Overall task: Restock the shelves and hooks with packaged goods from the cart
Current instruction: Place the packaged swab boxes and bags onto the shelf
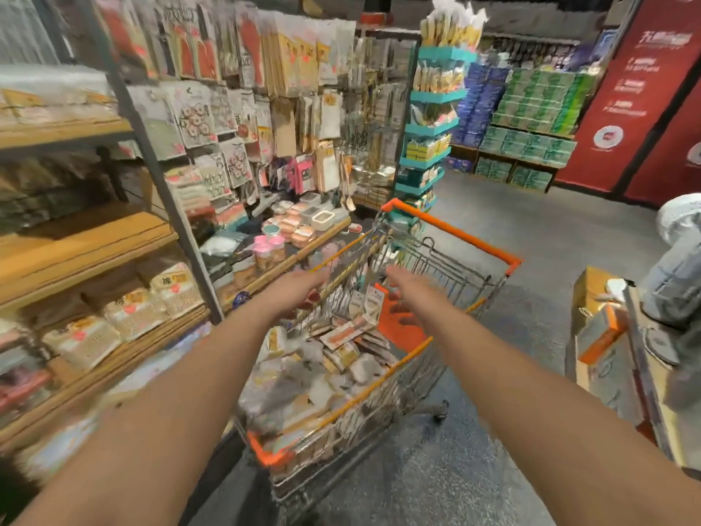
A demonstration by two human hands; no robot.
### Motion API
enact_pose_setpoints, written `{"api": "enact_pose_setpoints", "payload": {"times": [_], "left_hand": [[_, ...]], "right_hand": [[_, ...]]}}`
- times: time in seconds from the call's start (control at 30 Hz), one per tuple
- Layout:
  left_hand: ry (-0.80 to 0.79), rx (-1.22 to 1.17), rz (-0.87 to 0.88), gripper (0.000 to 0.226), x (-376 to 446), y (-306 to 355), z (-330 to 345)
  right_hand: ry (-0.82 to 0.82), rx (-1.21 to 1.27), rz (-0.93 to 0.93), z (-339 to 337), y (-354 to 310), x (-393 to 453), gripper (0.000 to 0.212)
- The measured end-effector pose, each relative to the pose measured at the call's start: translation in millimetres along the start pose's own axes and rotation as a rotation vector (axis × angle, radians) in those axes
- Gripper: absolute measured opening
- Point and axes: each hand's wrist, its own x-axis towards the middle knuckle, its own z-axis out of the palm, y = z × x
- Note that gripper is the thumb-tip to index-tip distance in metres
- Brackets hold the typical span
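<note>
A wire shopping cart (451,231) with orange trim stands in the aisle, heaped with flat packaged goods (333,358). Both my arms stretch out over it. My left hand (303,284) hovers above the cart's left rim, blurred, fingers extended, holding nothing. My right hand (404,279) reaches over the cart's far half, also blurred with straight fingers and nothing in it. To the left rises a hook wall (235,108) hung with carded packets, with a low shelf (303,237) of small containers below it.
Wooden shelves (87,241) with bagged goods fill the near left. A teal display stand (432,127) stands beyond the cart. Stacked blue and green packs (531,119) line the back wall. A cardboard box (603,336) and a person's clothing (679,282) are at the right.
</note>
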Motion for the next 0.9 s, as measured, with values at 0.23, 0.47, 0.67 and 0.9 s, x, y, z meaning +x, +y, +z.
{"api": "enact_pose_setpoints", "payload": {"times": [0.23, 0.47, 0.67, 0.9], "left_hand": [[0.092, -0.131, -0.16, 0.036, 41, 8, 80], [0.158, -0.204, -0.291, 0.041, 64, -17, 134], [0.223, -0.278, -0.412, 0.037, 83, -64, 128], [0.302, -0.415, -0.557, 0.04, 104, -137, 90]], "right_hand": [[-0.21, -0.146, 0.019, -57, 14, 79, 0.079], [-0.342, -0.261, 0.024, -86, 49, 138, 0.057], [-0.518, -0.311, 0.098, -38, 70, 182, 0.035], [-0.571, -0.381, 0.246, 72, 67, 226, 0.033]]}}
